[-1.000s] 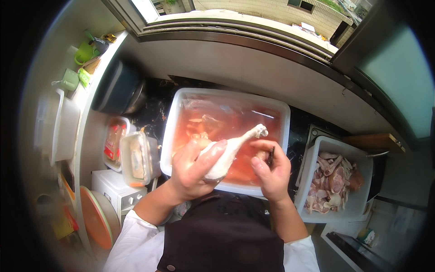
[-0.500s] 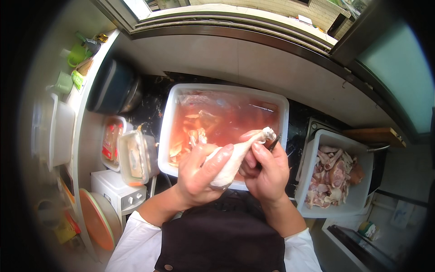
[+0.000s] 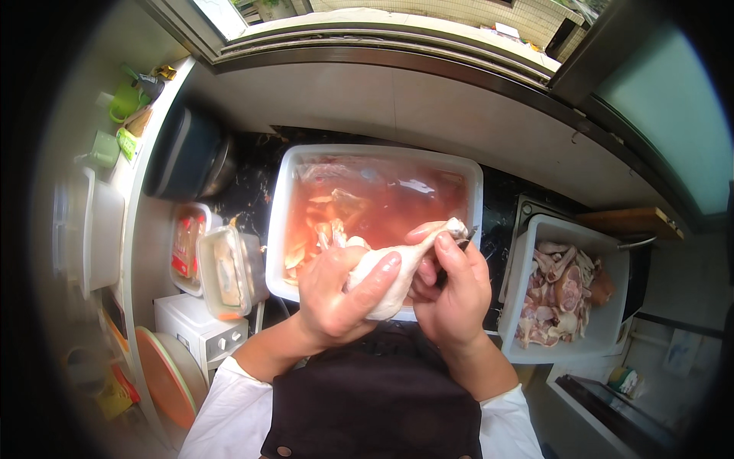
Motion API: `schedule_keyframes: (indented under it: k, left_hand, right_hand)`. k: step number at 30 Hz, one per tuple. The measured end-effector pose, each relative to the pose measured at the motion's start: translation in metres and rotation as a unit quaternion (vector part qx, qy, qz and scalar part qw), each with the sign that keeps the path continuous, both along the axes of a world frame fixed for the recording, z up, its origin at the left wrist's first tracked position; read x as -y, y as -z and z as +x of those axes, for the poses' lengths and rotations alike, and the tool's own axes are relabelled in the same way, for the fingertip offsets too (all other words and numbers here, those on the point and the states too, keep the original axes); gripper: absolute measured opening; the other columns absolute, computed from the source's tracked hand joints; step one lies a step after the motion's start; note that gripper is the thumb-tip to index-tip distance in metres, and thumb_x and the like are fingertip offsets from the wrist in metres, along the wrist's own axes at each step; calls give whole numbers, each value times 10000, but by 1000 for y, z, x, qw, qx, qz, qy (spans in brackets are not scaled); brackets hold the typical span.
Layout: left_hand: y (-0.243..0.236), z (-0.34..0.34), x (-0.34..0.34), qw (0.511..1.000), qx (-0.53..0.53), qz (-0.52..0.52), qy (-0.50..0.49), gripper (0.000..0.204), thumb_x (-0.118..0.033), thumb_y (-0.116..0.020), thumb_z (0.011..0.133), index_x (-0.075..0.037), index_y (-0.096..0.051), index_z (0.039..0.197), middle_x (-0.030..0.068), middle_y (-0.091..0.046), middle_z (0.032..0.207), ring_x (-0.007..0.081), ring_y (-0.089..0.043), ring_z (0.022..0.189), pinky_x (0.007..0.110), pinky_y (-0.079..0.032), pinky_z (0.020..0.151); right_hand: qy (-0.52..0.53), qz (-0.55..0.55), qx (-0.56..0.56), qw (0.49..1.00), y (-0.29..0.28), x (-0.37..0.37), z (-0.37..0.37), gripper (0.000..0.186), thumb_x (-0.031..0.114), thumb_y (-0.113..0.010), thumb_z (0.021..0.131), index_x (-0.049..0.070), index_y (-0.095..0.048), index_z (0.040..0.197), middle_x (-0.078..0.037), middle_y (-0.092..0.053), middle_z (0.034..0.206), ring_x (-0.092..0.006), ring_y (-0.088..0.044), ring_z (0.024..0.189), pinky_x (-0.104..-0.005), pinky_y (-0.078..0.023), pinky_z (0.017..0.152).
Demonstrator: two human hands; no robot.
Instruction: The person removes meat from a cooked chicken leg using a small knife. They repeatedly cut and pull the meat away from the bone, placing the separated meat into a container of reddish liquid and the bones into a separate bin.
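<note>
A pale, skin-on poultry leg (image 3: 390, 291) is held between my two hands, just above the near side of a white tub (image 3: 284, 199). My left hand (image 3: 330, 300) wraps round its thick meaty end, thumb laid along the skin. With thumb and fingers my right hand (image 3: 459, 298) pinches near the thin bone end, and also grips a thin dark tool (image 3: 469, 234). Only the tool's tip shows past my fingers, so its kind is unclear. Reddish water (image 3: 382, 195) fills the tub, with pale poultry pieces (image 3: 330, 232) in it at the left.
To the right, a second white tub (image 3: 527, 348) holds several raw poultry pieces (image 3: 566, 291). Lidded plastic containers (image 3: 223, 268) and a white appliance with knobs (image 3: 200, 325) stand at the left. A window (image 3: 382, 57) runs along the back wall.
The leg's bone end has dipped slightly, and my right thumb has shifted along it. Both hands keep their hold above the tub.
</note>
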State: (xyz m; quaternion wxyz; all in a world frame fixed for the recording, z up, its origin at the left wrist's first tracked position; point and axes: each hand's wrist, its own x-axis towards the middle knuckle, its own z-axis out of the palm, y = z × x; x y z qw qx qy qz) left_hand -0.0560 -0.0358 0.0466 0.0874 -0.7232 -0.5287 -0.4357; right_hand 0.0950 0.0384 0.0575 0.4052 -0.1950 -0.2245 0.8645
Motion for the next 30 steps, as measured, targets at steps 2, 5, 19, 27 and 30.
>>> schedule_keyframes:
  k: [2, 5, 19, 27, 30]
  left_hand:
    - [1, 1, 0, 1000, -3, 4, -12, 561, -72, -840, 678, -44, -672, 1213, 127, -624, 928, 256, -623, 720, 341, -498, 578]
    - [2, 3, -1, 1000, 18, 3, -21, 552, -62, -824, 692, -23, -663, 1218, 138, -633, 936, 266, -633, 731, 348, -508, 589]
    - [45, 7, -10, 934, 52, -340, 95, 792, -71, -820, 707, -49, -485, 1424, 219, -420, 1495, 412, -426, 1361, 462, -400, 1086]
    - [94, -31, -18, 890, 174, -416, 63, 489, -34, -682, 835, -8, -590, 1315, 168, -517, 1423, 288, -524, 1296, 386, -461, 1010]
    - [100, -30, -22, 902, 134, -404, 68, 478, -53, -683, 865, -22, -587, 1332, 138, -520, 1421, 256, -546, 1256, 362, -486, 962]
  right_hand:
    - [-7, 28, 26, 999, 0, 3, -1, 215, 91, -542, 1008, -9, -596, 1191, 37, -478, 733, -32, -355, 556, -214, -282, 508]
    - [14, 65, 54, 996, 1, 9, -6, 210, 92, -548, 1007, -6, -595, 1186, 44, -477, 736, -29, -353, 563, -212, -283, 514]
    - [367, 192, 382, 826, 49, 18, 136, 78, 80, -610, 978, 10, -636, 1001, 30, -585, 805, -25, -478, 672, -197, -388, 592]
    - [565, 91, 441, 692, 84, -23, 342, 90, 90, -590, 965, 21, -603, 1022, -25, -603, 724, -38, -399, 484, -203, -272, 418]
    - [568, 53, 466, 677, 88, -11, 397, 90, 122, -583, 994, 34, -587, 1013, -52, -642, 738, -27, -336, 433, -218, -208, 387]
